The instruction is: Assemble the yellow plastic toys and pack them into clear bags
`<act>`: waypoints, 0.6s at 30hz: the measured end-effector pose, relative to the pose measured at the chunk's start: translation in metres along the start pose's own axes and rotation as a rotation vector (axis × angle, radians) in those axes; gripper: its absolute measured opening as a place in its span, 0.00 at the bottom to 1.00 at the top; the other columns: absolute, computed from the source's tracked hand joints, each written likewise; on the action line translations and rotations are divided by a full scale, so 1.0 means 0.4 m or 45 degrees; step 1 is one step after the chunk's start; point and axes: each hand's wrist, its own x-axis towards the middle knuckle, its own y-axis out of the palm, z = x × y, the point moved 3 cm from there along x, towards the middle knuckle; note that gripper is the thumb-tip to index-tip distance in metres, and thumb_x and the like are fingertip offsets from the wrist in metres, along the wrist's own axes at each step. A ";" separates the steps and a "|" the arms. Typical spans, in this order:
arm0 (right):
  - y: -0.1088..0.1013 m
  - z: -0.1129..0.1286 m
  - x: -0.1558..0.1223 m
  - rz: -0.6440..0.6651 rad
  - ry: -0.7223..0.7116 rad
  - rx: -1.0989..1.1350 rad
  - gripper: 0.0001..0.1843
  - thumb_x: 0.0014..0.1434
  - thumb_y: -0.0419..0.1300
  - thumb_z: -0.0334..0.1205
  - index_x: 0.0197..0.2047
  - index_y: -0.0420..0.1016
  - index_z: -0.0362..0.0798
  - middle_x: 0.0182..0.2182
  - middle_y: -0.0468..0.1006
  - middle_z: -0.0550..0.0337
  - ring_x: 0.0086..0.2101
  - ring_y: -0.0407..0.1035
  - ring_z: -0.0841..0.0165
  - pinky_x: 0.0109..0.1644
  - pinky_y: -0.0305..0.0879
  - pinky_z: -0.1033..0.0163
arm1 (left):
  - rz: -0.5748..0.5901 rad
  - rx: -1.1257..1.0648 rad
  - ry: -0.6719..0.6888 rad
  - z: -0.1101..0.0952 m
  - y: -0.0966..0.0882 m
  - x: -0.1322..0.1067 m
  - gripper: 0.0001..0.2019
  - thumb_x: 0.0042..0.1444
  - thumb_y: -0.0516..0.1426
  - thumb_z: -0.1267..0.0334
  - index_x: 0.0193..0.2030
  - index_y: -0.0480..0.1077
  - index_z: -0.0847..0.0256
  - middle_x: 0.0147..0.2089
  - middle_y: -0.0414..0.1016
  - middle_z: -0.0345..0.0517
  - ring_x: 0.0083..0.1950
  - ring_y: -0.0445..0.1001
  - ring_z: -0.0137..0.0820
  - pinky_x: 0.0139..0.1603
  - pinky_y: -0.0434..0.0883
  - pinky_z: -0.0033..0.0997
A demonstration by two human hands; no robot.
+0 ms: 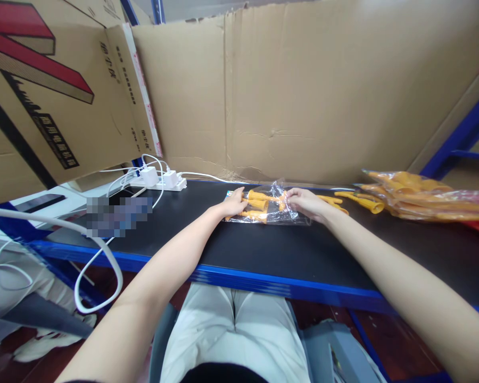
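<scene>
A clear plastic bag (293,215) lies flat on the black shelf top, with several yellow-orange plastic horn-shaped pieces (257,203) inside it. My left hand (233,204) grips the bag's left end, its fingers bent over the plastic. At the right end, the fingers of my right hand (304,202) are pinched together on the crinkled film, close to an orange piece (282,201). Whether that piece is also between my right fingertips I cannot tell. Just right of my right hand lie loose pieces of the same kind, among them a flared one (369,204).
Filled bags of orange pieces (419,194) are piled at the right, with something red beside them. A white power strip (178,184) with plugs and cables stands at the back left. Cardboard (303,96) walls the back; a blue rail (263,282) edges the front.
</scene>
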 end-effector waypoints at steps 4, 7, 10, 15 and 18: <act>-0.012 0.001 0.000 0.008 0.009 -0.023 0.10 0.43 0.62 0.29 0.26 0.63 0.46 0.21 0.72 0.61 0.24 0.69 0.72 0.32 0.69 0.65 | -0.018 -0.024 -0.008 0.009 0.005 0.010 0.34 0.54 0.47 0.60 0.66 0.39 0.67 0.68 0.41 0.54 0.68 0.44 0.36 0.65 0.49 0.35; -0.016 -0.003 0.002 -0.082 0.011 -0.080 0.12 0.43 0.63 0.28 0.25 0.61 0.46 0.18 0.71 0.62 0.22 0.69 0.71 0.29 0.69 0.65 | -0.019 -0.027 -0.006 0.009 0.006 0.011 0.34 0.54 0.47 0.59 0.66 0.40 0.67 0.68 0.40 0.54 0.68 0.43 0.36 0.65 0.49 0.36; -0.003 -0.013 0.010 -0.056 -0.020 0.009 0.11 0.45 0.62 0.28 0.27 0.62 0.47 0.20 0.72 0.62 0.22 0.69 0.72 0.30 0.69 0.65 | -0.014 -0.069 -0.008 0.006 0.003 0.009 0.33 0.54 0.46 0.60 0.66 0.39 0.67 0.68 0.41 0.54 0.68 0.45 0.36 0.64 0.50 0.34; 0.013 -0.035 0.022 -0.075 -0.013 0.212 0.11 0.45 0.63 0.29 0.27 0.62 0.46 0.21 0.71 0.62 0.23 0.68 0.72 0.28 0.68 0.66 | 0.003 -0.223 -0.013 0.011 0.007 0.013 0.34 0.56 0.45 0.61 0.66 0.36 0.68 0.67 0.47 0.55 0.65 0.51 0.38 0.63 0.53 0.34; 0.017 -0.040 0.023 -0.055 -0.028 0.022 0.09 0.46 0.62 0.30 0.27 0.62 0.46 0.18 0.69 0.62 0.20 0.66 0.73 0.25 0.66 0.67 | -0.024 -0.340 -0.043 0.016 0.010 0.022 0.33 0.57 0.43 0.62 0.66 0.35 0.70 0.67 0.48 0.56 0.65 0.51 0.39 0.62 0.54 0.36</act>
